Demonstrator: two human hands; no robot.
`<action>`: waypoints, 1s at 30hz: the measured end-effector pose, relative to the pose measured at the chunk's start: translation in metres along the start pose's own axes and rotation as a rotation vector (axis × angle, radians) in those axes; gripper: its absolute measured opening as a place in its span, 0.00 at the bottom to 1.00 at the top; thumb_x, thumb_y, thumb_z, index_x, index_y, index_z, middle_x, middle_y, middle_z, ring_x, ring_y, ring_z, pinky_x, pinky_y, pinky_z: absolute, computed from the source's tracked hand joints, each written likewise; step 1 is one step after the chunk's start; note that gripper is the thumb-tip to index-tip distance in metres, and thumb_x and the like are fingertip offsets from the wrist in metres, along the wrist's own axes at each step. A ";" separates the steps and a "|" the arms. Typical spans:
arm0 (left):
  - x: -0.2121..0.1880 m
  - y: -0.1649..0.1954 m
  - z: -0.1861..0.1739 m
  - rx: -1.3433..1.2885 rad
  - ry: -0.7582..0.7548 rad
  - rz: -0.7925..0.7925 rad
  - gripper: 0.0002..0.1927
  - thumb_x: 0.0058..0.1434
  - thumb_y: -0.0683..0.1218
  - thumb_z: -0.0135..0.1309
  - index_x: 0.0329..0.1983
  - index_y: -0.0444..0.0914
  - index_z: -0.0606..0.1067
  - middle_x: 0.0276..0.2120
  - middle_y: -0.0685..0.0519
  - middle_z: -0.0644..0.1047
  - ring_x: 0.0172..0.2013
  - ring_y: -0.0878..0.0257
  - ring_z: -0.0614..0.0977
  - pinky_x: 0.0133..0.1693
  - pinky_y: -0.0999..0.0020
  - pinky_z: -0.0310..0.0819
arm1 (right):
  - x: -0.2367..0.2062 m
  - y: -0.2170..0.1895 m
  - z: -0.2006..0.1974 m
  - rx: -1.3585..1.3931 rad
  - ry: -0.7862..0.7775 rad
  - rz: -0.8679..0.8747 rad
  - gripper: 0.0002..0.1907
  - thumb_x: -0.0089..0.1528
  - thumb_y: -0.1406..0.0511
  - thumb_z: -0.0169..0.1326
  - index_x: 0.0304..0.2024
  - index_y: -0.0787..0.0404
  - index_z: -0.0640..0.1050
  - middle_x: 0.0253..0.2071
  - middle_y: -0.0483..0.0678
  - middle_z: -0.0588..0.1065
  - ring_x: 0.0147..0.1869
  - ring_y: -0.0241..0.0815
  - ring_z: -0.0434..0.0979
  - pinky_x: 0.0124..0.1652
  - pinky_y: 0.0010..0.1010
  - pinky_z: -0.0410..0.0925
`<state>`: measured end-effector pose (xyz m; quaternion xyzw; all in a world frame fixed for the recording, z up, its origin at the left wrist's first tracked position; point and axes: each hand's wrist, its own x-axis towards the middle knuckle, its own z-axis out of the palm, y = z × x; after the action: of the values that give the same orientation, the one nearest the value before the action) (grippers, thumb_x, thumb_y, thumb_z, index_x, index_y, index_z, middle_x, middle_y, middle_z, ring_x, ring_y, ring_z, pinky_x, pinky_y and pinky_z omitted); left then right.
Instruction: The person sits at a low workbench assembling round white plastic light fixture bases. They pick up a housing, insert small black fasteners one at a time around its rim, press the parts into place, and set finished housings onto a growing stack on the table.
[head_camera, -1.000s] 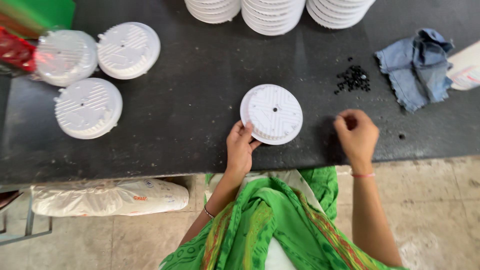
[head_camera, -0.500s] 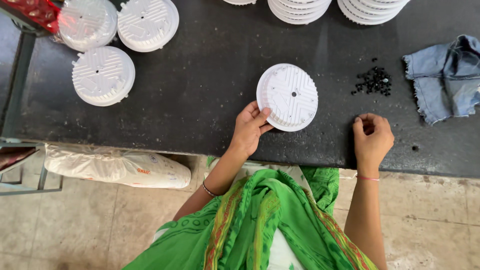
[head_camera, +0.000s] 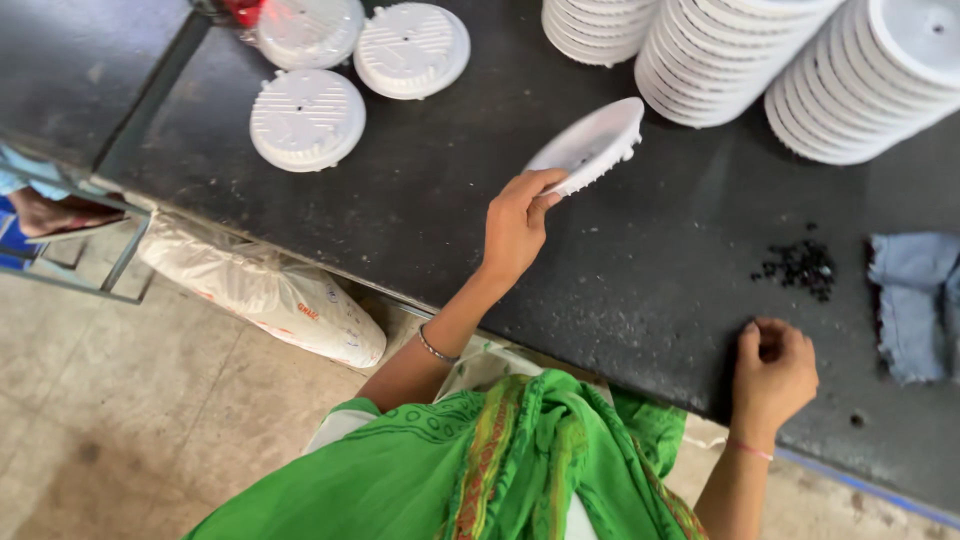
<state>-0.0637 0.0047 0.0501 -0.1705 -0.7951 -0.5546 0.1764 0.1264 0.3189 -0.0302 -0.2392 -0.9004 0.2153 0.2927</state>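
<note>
My left hand (head_camera: 517, 222) grips the near edge of a round white plastic disc (head_camera: 590, 145) and holds it tilted above the dark table (head_camera: 430, 210). My right hand (head_camera: 773, 370) rests near the table's front edge with the fingers curled in; what it holds, if anything, is hidden. A small pile of black bits (head_camera: 800, 268) lies just beyond that hand. Three finished-looking white ribbed discs (head_camera: 307, 118) lie flat at the far left of the table.
Three tall stacks of white discs (head_camera: 740, 55) lean along the table's back edge. A blue-grey cloth (head_camera: 915, 300) lies at the right. A filled white sack (head_camera: 270, 295) sits on the floor under the table, beside a metal frame (head_camera: 90, 270).
The disc lay flat on the table under my left hand; it is now lifted and tilted up. My right hand has stayed by the front edge. The camera view has shifted left.
</note>
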 end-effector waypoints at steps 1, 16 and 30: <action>0.004 -0.004 -0.005 0.121 0.019 0.089 0.15 0.62 0.32 0.55 0.49 0.39 0.80 0.38 0.50 0.81 0.42 0.52 0.80 0.48 0.60 0.73 | 0.000 0.003 0.002 -0.002 0.002 -0.005 0.04 0.67 0.64 0.63 0.41 0.59 0.82 0.36 0.47 0.77 0.38 0.44 0.78 0.42 0.36 0.71; 0.040 -0.098 -0.027 0.610 0.124 0.280 0.29 0.47 0.29 0.50 0.54 0.37 0.75 0.57 0.42 0.76 0.61 0.46 0.71 0.61 0.54 0.63 | -0.006 0.037 0.019 -0.003 -0.007 -0.097 0.03 0.65 0.68 0.59 0.41 0.60 0.81 0.38 0.46 0.78 0.37 0.37 0.78 0.41 0.29 0.71; 0.156 -0.132 -0.098 -0.629 0.814 -0.599 0.25 0.67 0.36 0.48 0.68 0.34 0.61 0.49 0.45 0.70 0.40 0.57 0.81 0.41 0.58 0.87 | -0.008 0.034 0.021 -0.017 -0.008 -0.080 0.03 0.64 0.69 0.58 0.41 0.60 0.81 0.39 0.45 0.78 0.35 0.34 0.77 0.42 0.27 0.71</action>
<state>-0.2532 -0.1186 0.0464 0.2437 -0.4743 -0.8100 0.2439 0.1289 0.3365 -0.0669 -0.2048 -0.9122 0.1967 0.2953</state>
